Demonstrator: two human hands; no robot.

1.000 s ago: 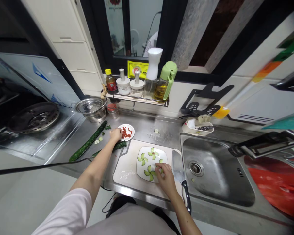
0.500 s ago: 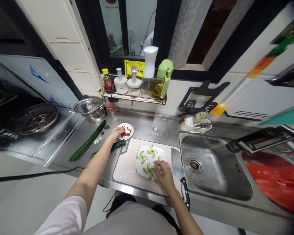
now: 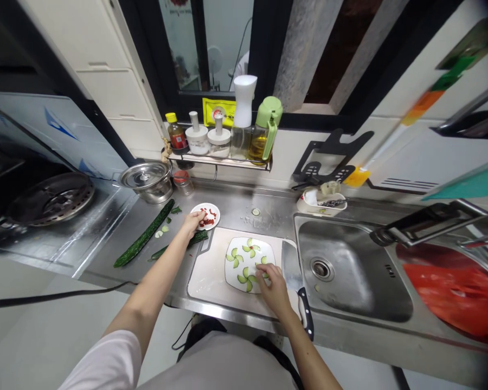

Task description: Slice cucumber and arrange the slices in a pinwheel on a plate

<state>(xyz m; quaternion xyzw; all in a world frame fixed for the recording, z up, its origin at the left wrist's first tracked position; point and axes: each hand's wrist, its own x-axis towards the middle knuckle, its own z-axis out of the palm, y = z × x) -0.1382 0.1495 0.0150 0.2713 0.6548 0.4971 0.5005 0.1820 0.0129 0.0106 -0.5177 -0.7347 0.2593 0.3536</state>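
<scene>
My left hand [image 3: 194,221] reaches over a small round plate [image 3: 215,222] of chopped red pieces [image 3: 209,216], its fingertips pinched together among them. What is between those fingertips is too small to make out. My right hand [image 3: 273,284] hovers at the right side of a white squarish plate [image 3: 230,274], fingers bent and apart, partly covering the green slices there. Thin cucumber slices [image 3: 247,280] lie on this plate in pinwheel shapes, one with a red bit at its centre. Under the plate is a pale cutting board [image 3: 204,280].
A cleaver [image 3: 291,265] lies along the board's right edge, beside the sink [image 3: 350,271]. Left are a whole cucumber [image 3: 146,236], a cut cucumber piece [image 3: 199,236] and scraps. A lidded steel pot [image 3: 150,187] stands behind; a rack [image 3: 228,160] holds seasoning bottles.
The view has shifted slightly, so things sit a little further left. Both hands stay nearly where they were, the left at the red pieces and the right over the squarish plate.
</scene>
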